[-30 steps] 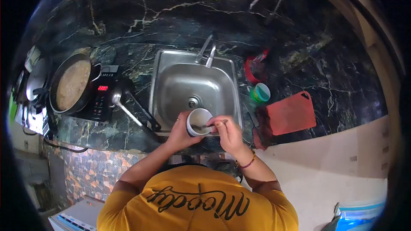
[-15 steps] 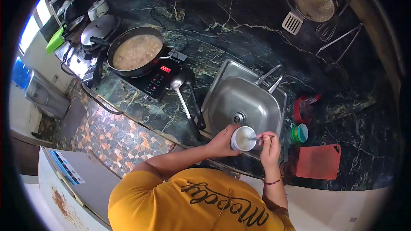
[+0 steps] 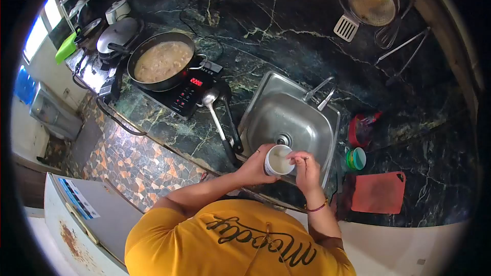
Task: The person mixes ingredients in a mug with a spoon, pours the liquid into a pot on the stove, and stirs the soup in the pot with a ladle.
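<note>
My left hand (image 3: pixel 255 166) is wrapped round a white cup (image 3: pixel 279 161) with pale, whitish contents, held over the near edge of the sink (image 3: pixel 286 117). Pinched in my right hand (image 3: pixel 306 170) is a utensil that looks like a spoon; its lower end dips into the cup and most of it is hidden by my fingers. To the left, a dark pan (image 3: pixel 161 61) of pale brown, chunky stew sits on an induction cooker (image 3: pixel 186 89) with a lit red display. A metal ladle (image 3: pixel 216 117) with a black handle and another black-handled utensil (image 3: pixel 234 125) lie beside the cooker.
Right of the sink are a red cutting board (image 3: pixel 378 192), a green-lidded container (image 3: pixel 356 159) and a red item (image 3: pixel 360 129). A faucet (image 3: pixel 319 92) rises at the sink's back. A slotted turner (image 3: pixel 346 28) and strainer (image 3: pixel 372 2) hang on the wall. A lidded pan (image 3: pixel 116 36) stands far left.
Both hands and the cup have shifted left. My right hand has come closer to the cup's rim, and the cup's mouth shows more openly.
</note>
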The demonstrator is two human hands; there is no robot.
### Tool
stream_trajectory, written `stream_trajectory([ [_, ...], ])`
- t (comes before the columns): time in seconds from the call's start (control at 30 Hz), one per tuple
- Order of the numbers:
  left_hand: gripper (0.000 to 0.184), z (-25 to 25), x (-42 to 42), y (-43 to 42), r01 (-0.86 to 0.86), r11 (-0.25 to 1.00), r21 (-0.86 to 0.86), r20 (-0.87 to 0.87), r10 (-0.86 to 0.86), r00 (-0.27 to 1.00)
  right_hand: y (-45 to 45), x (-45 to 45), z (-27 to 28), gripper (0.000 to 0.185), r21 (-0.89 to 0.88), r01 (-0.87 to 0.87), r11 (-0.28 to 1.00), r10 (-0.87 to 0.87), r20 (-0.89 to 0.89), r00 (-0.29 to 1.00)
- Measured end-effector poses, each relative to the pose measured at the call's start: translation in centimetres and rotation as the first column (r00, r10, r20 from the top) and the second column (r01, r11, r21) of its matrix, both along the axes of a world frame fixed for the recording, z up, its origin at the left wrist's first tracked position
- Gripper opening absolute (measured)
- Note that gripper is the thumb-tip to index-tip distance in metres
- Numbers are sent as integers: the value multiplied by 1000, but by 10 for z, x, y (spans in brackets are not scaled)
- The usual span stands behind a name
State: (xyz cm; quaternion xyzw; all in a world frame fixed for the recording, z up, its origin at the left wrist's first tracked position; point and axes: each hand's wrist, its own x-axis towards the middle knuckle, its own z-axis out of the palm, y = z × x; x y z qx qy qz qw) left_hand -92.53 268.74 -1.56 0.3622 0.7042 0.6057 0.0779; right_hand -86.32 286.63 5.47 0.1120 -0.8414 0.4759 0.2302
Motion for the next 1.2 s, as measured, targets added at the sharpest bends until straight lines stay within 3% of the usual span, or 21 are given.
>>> stream_trajectory([
  [0.13,93,1,-3,-9,-12,1000,-27,44,13,999,-3,11,13,9,-117,-55,992,73,151,986],
  [0.23,92,1,-8,-14,-7,1000,-25,-18,7,1000,3,6,29,10,1,-144,990,143,86,986],
  [0.3,91,3,-8,-16,25,1000,-13,-74,-26,997,1,-7,49,13,351,-289,891,316,-21,949],
  [0.4,91,12,-5,-20,49,997,-56,-54,-52,997,-1,-21,41,18,488,-347,801,405,-15,914],
  [0.53,90,9,-6,-20,38,999,-37,-53,-40,998,-2,-25,33,9,537,-271,799,326,-6,945],
  [0.6,91,7,-6,-19,-44,998,-51,-115,38,993,-8,-22,29,9,162,-31,986,-16,278,960],
  [0.63,91,6,-6,-19,-44,998,-47,-113,38,993,-10,-24,25,9,166,-31,986,-17,280,960],
  [0.67,91,6,-7,-20,-43,999,-28,-91,40,995,-10,-26,18,13,-60,20,998,0,306,952],
  [0.7,91,5,-8,-21,-40,999,-10,-68,40,997,-10,-27,10,18,-283,77,956,20,327,945],
  [0.73,91,4,-9,-22,-35,999,-8,-65,35,997,-8,-31,1,18,-281,83,956,15,330,944],
  [0.8,90,1,-11,-24,-68,998,-15,-66,67,996,-1,-36,-12,17,-560,181,809,-26,273,962],
  [0.93,89,10,-16,-27,-71,995,-68,-44,68,997,6,-37,13,17,-712,251,655,-86,260,962],
  [0.97,88,6,-17,-26,-84,994,-65,-105,77,991,7,-36,22,17,-708,273,651,-112,266,957],
  [1.07,89,8,-19,-24,-23,1000,6,-14,23,1000,2,-30,48,18,-583,107,805,-110,31,993],
  [1.2,91,7,-20,-21,-15,1000,-2,-31,15,999,-18,-8,55,14,-411,100,906,-80,65,995],
])
